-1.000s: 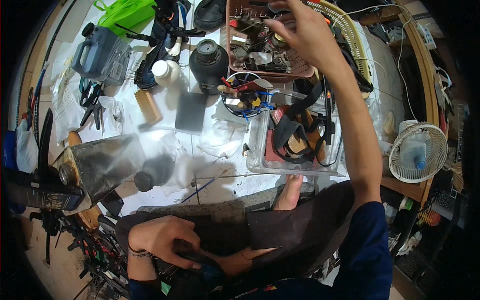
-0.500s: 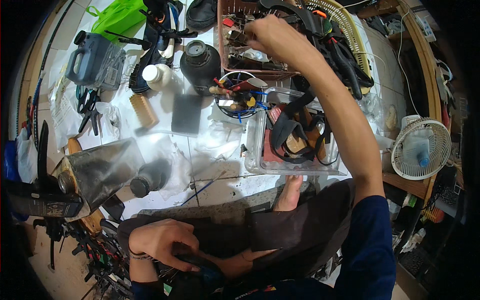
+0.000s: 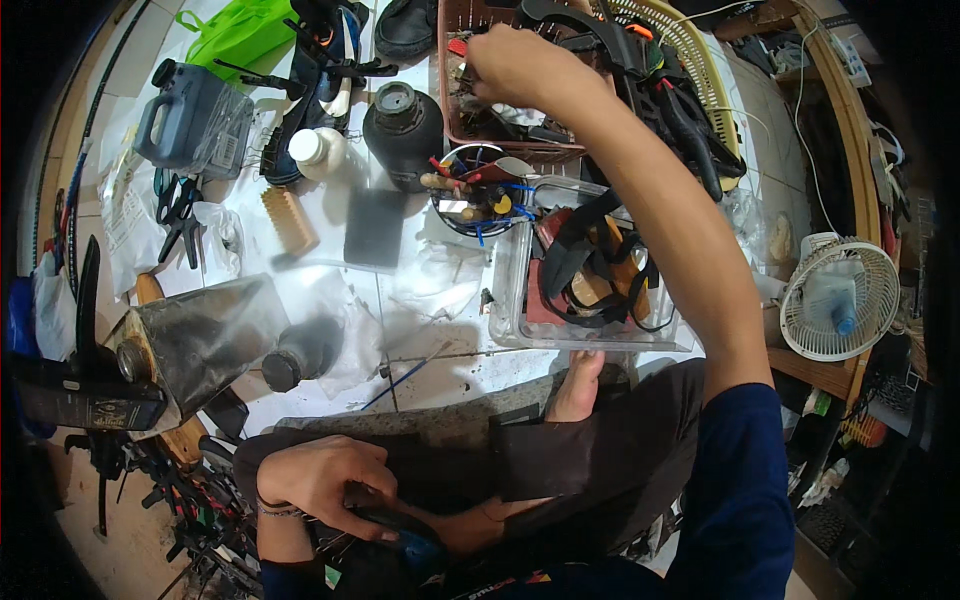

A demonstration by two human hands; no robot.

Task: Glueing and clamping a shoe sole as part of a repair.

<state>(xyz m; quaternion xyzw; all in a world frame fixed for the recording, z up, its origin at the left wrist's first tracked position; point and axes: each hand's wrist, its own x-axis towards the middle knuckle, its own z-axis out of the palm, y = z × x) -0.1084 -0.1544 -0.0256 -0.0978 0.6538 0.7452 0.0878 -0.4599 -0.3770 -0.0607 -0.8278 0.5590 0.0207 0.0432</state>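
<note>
Well nearer the person than the pink basket [image 3: 545, 147], the left hand [image 3: 335, 487] pinches the edge of a dark shoe-like thing [image 3: 418, 545]. It looks light and a bit bendy; its rim seems good to hold. The right hand [image 3: 530, 68] is at the basket's jumbled bits [image 3: 522, 116], but I can't tell its grip. Just nearer than the basket, a clear tub [image 3: 545, 335] holds black straps [image 3: 570, 255].
</note>
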